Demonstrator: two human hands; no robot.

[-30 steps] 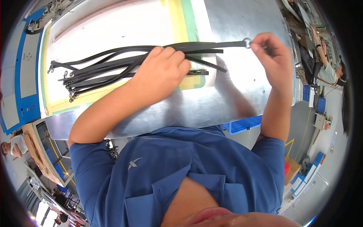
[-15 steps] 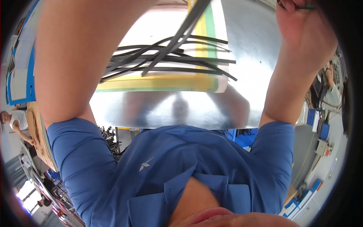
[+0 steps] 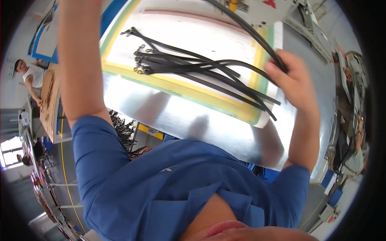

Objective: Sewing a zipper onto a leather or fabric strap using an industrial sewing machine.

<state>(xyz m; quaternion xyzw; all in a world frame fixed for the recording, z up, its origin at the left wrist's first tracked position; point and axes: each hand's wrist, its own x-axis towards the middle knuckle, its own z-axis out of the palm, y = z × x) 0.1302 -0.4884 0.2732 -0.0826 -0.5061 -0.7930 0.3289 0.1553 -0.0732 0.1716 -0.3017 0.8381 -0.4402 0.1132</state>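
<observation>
My right hand [image 3: 295, 80] is closed around a long black strap [image 3: 249, 32] on the right side of the work surface. From the fingers that strap runs up and left, out of the top edge. Below it lies a loose bunch of black straps [image 3: 201, 68] with small metal clips [image 3: 140, 60] at their left ends. One strap of the bunch curves up to my right fingertips; whether they touch it I cannot tell. At the upper left my left forearm [image 3: 80, 48] leaves the picture, so the left hand is hidden.
The straps lie on a white board edged with yellow and green tape [image 3: 181, 94], on a shiny metal table [image 3: 169, 114]. A grey machine part [image 3: 273, 12] stands at the back. More dark clips [image 3: 122, 128] hang below the table. Another person [image 3: 32, 78] is at a wooden table, far left.
My right hand has come down from the upper right corner and now grips a strap. The view has turned and shifted, bringing the clip ends of the straps into sight.
</observation>
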